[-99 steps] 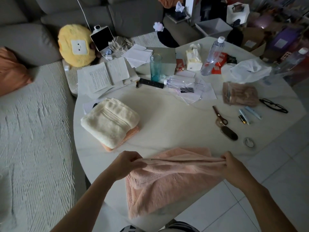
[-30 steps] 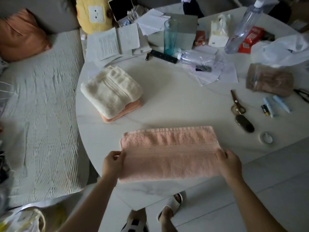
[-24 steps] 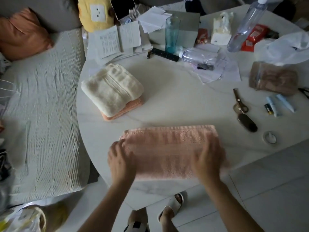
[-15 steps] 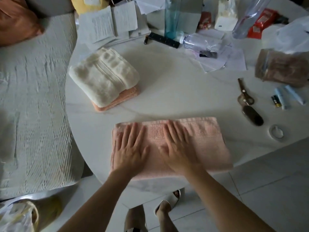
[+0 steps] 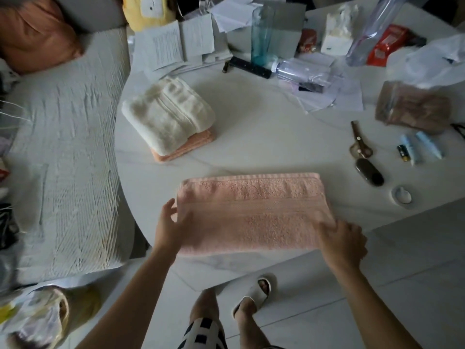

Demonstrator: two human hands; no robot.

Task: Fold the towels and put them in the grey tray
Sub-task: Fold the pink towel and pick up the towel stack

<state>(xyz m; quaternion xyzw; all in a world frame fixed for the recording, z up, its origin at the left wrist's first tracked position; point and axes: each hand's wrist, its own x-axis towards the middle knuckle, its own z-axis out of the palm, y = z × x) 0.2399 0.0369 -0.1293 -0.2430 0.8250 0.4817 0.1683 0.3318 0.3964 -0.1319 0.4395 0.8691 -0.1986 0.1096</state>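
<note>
A pink towel [image 5: 254, 212], folded into a long flat rectangle, lies on the round white table [image 5: 264, 137] near its front edge. My left hand [image 5: 169, 227] is at the towel's left end, thumb spread, fingers touching the cloth. My right hand [image 5: 343, 240] is at the right end near the front corner, its fingertips resting on the towel. Further back on the left, a folded cream towel [image 5: 167, 114] sits on top of a folded pink towel [image 5: 187, 147]. The grey tray is out of view.
Scissors [image 5: 358, 142], a dark case [image 5: 369, 171], a tape roll [image 5: 402, 195] and small tubes [image 5: 427, 147] lie to the right. Papers [image 5: 176, 44], a teal glass [image 5: 261, 34], bottles [image 5: 302, 70] and bags crowd the back. A sofa [image 5: 63, 147] borders the table's left.
Both hands slid from the middle of the pink towel outward to its two ends. Earlier the towel was held up by its edge, then laid flat and folded on the table.
</note>
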